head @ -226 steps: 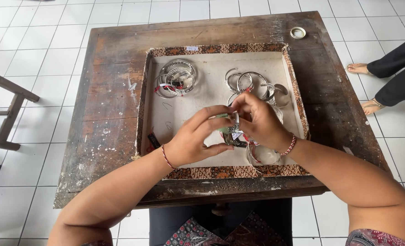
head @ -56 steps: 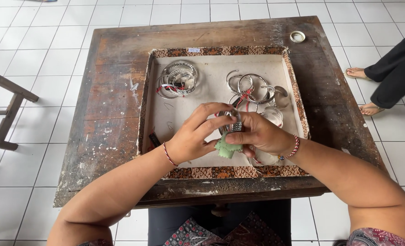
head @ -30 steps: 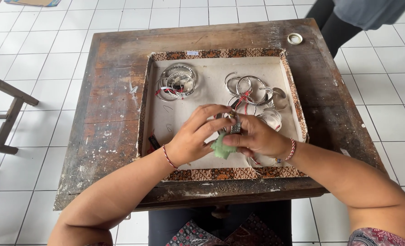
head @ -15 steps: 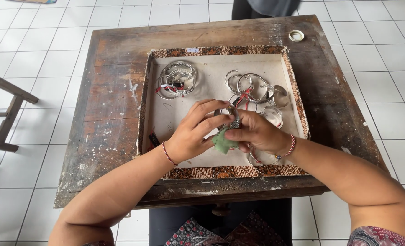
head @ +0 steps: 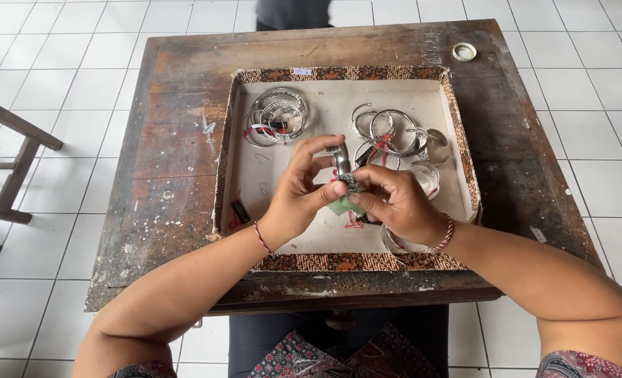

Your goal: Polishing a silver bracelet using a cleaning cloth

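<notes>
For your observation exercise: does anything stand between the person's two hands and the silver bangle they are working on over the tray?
Nothing visible does. The left hand and right hand both grip the silver bangle directly; a green scrap sits between the fingertips below it.

White square floor tiles [head: 80,49] surround a worn, scratched dark wooden bench [head: 178,140]; a wooden furniture frame [head: 10,168] stands off its left edge.
</notes>
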